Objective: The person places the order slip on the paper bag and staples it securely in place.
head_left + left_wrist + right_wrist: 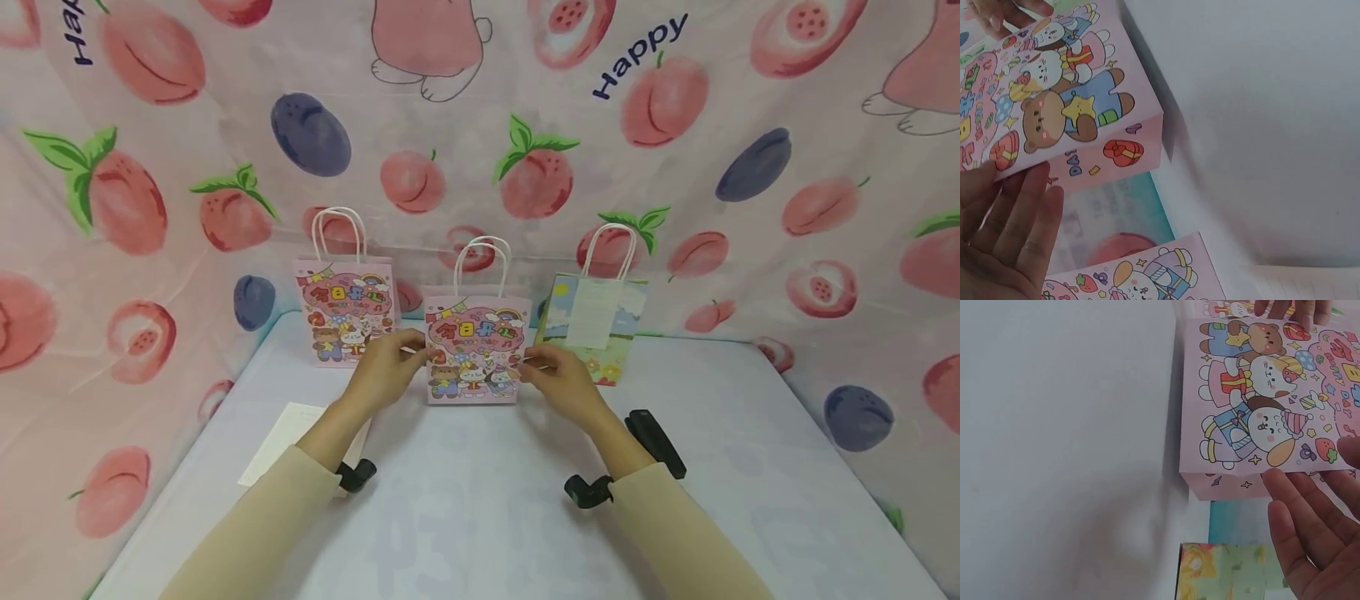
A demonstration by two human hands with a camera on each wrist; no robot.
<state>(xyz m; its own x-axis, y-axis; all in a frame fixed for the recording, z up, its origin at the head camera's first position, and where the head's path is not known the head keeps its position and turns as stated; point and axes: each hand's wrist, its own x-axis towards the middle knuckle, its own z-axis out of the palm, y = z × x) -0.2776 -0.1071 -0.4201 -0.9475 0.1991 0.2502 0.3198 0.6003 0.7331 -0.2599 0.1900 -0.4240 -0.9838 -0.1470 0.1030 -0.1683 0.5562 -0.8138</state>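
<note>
A pink cartoon gift bag [472,358] with white handles stands upright mid-table between my hands. My left hand [408,354] touches its left edge, the straight fingers [1022,212] lying along the side fold of the bag [1066,94]. My right hand [536,367] touches the right edge. Its fingers [1300,512] are straight beside the side fold of the bag [1254,394], and the thumb tip is near the front face. Neither hand is curled round the bag.
A matching pink bag [341,317] stands behind on the left, and a blue-green bag [600,321] behind on the right. A white sheet of paper [288,433] lies on the white table [480,517] at the left. Fruit-printed cloth walls the table on three sides.
</note>
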